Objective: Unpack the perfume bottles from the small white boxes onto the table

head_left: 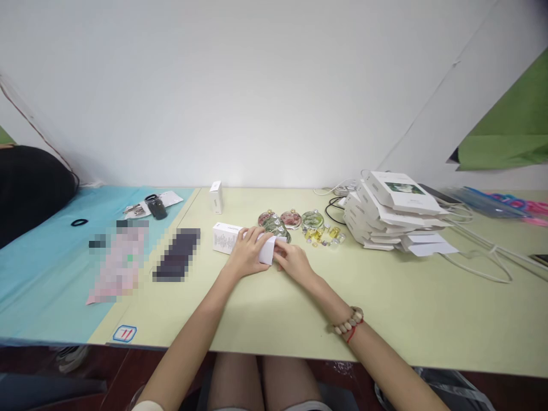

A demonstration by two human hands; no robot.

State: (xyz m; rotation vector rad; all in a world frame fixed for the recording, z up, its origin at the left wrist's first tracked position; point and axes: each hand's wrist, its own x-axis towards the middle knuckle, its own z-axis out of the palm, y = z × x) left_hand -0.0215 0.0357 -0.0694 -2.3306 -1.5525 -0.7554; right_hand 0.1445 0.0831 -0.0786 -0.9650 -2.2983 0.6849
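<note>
A white box [224,238] with small printed text lies on its side on the pale yellow table, in front of me. My left hand [249,251] is closed over its top, fingers bent round it. At the box's right end my right hand [293,261] has its fingers bent in at the end flap; whether they hold anything else is hidden. Just behind the hands are round glass bottles, a red one [291,219] and a green one [313,220] among them. Small yellow and clear caps [324,234] lie loose to their right.
A second white box [216,197] stands upright at the back. A leaning stack of white cartons [385,211] is on the right, near white cables [483,262]. To the left are a blurred dark rectangle [177,255], a dark jar [156,207] and a black ring [79,222].
</note>
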